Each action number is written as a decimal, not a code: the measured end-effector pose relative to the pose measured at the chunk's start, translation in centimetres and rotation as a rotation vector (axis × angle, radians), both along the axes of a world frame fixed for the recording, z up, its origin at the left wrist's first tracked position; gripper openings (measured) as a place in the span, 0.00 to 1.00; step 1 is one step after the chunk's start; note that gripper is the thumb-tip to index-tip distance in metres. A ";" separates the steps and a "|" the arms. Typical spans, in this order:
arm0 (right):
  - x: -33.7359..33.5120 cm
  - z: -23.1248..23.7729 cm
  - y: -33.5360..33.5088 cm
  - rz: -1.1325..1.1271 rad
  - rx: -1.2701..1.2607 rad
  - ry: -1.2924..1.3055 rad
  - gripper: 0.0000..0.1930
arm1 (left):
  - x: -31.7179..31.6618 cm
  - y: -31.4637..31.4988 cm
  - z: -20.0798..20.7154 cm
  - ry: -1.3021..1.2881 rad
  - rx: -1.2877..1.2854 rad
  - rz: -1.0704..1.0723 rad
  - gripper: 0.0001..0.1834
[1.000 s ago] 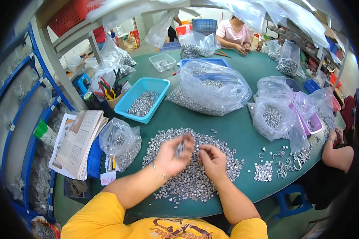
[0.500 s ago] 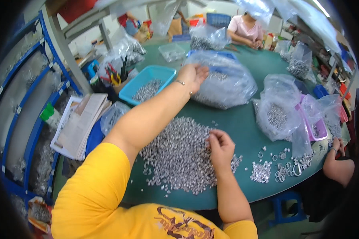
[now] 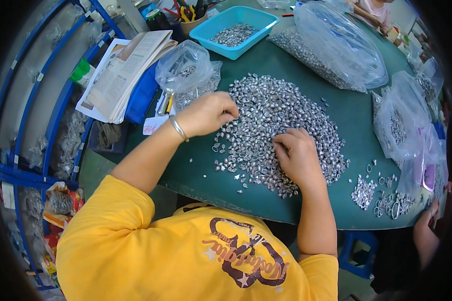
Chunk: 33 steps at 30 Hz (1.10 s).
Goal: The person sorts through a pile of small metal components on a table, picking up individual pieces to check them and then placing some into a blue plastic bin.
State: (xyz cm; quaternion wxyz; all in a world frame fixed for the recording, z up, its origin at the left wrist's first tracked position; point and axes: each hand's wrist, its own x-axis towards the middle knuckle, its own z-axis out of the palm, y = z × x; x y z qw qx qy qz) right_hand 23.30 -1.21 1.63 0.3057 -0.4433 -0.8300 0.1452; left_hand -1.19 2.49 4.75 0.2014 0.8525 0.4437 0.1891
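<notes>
A broad heap of small silvery metal pieces (image 3: 268, 108), some of them ring-shaped, covers the green tabletop in front of me. At the heap's left edge hovers my left hand (image 3: 208, 114), a bracelet on its wrist, with thumb and fingers drawn together; anything between them is hidden. My right hand (image 3: 299, 155) rests over the right front part of the heap, its fingers curled in a pinch among the pieces. What it grips is too small to make out. A few loose pieces lie along the heap's near left edge.
Behind the heap are a turquoise tray (image 3: 234, 54) of metal pieces and a big clear bag (image 3: 336, 37). A smaller bag (image 3: 186, 65) and newspapers (image 3: 130, 75) lie left. Small sorted piles (image 3: 362, 193) and a co-worker's arm (image 3: 426, 228) are at right.
My left hand has come back from the large clear bag to the heap's left edge, its fingers now closed. My right hand has moved onto the heap. The view has tilted down.
</notes>
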 end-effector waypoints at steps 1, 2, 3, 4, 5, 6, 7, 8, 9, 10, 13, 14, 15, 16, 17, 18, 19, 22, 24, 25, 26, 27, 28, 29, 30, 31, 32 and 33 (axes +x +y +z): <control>0.0 0.0 0.0 -0.033 -0.003 -0.014 0.02 | -0.2 -0.5 -1.0 0.020 0.035 0.038 0.07; -0.1 0.0 0.1 -0.026 -0.003 -0.021 0.02 | -0.3 -0.8 -2.0 0.040 0.069 0.076 0.07; -0.2 -0.1 0.1 -0.049 0.020 0.012 0.02 | -0.2 -1.1 -2.6 0.001 0.071 0.073 0.08; -0.3 -0.2 0.1 -0.071 0.043 0.045 0.02 | 0.0 -1.3 -3.1 -0.006 0.092 0.078 0.09; -0.4 -0.3 0.2 -0.063 0.053 0.054 0.02 | 0.2 -1.5 -3.5 -0.027 0.108 0.109 0.09; -0.6 -0.4 0.3 -0.059 0.052 0.046 0.02 | 0.3 -1.8 -3.7 -0.046 0.124 0.138 0.09; -0.7 -0.4 0.3 -0.062 0.058 0.055 0.02 | 0.2 -1.9 -3.8 -0.054 0.122 0.143 0.09; -0.9 -0.5 0.3 -0.064 0.064 0.064 0.02 | 0.1 -2.1 -3.9 -0.048 0.119 0.147 0.08; -1.0 -0.6 0.4 -0.062 0.064 0.054 0.02 | 0.1 -2.2 -4.0 -0.044 0.117 0.149 0.08; -1.2 -0.8 0.5 -0.050 0.096 0.076 0.02 | 0.1 -2.3 -4.2 -0.053 0.117 0.152 0.08; -2.8 -0.3 0.6 0.014 0.131 0.043 0.03 | 0.1 -2.4 -4.7 -0.042 0.188 0.155 0.08; -3.6 0.0 0.6 0.053 0.147 0.010 0.03 | 0.0 -2.5 -4.7 -0.049 0.188 0.159 0.08; -4.5 0.4 0.7 0.092 0.186 -0.002 0.03 | 0.1 -2.6 -4.5 -0.146 0.078 0.191 0.07; -5.3 0.4 0.8 0.119 0.201 -0.051 0.03 | 0.1 -2.6 -4.4 -0.239 -0.036 0.222 0.07; -6.2 0.2 1.1 0.125 0.223 -0.068 0.02 | 0.0 -2.7 -4.1 -0.240 -0.036 0.221 0.07; -6.9 -0.2 1.5 0.129 0.242 -0.086 0.02 | -0.1 -2.8 -3.8 -0.281 -0.051 0.264 0.06; -7.5 -0.7 1.9 0.128 0.239 -0.086 0.02 | -0.1 -2.9 -3.7 -0.322 -0.067 0.308 0.06; -8.5 -1.6 3.2 0.102 0.165 -0.057 0.01 | -0.2 -2.7 -4.5 -0.720 -0.384 0.386 0.06; -8.8 -1.6 3.6 0.105 0.121 -0.136 0.01 | -0.3 -3.0 -4.4 -0.859 -0.528 0.406 0.06; -8.8 -1.4 3.6 0.096 0.054 -0.170 0.02 | -0.3 -3.1 -4.5 -0.852 -0.573 0.422 0.06; -8.9 -1.3 3.6 0.097 0.051 -0.171 0.02 | -0.4 -3.1 -4.5 -0.844 -0.619 0.436 0.05; -8.9 -1.2 3.6 0.092 0.031 -0.215 0.03 | -0.6 -3.2 -4.8 -0.568 -0.351 0.390 0.05; -8.9 -0.9 3.5 0.086 0.010 -0.260 0.04 | -0.7 -3.2 -5.0 -0.569 -0.351 0.389 0.05; -8.9 -0.6 3.5 0.089 -0.022 -0.274 0.04 | -0.7 -3.3 -5.0 -0.613 -0.386 0.388 0.05; -8.7 -0.5 3.5 0.086 -0.023 -0.279 0.04 | -0.6 -3.3 -5.1 -0.660 -0.422 0.387 0.05; -8.4 -0.4 3.6 0.084 -0.029 -0.268 0.04 | -0.5 -3.3 -5.1 -0.670 -0.456 0.378 0.05; -8.0 -0.3 3.6 0.080 -0.035 -0.257 0.05 | -0.3 -3.3 -5.0 -0.674 -0.458 0.373 0.05; -7.8 -0.3 3.6 0.086 0.021 -0.254 0.05 | -0.1 -3.4 -5.0 -0.768 -0.512 0.341 0.05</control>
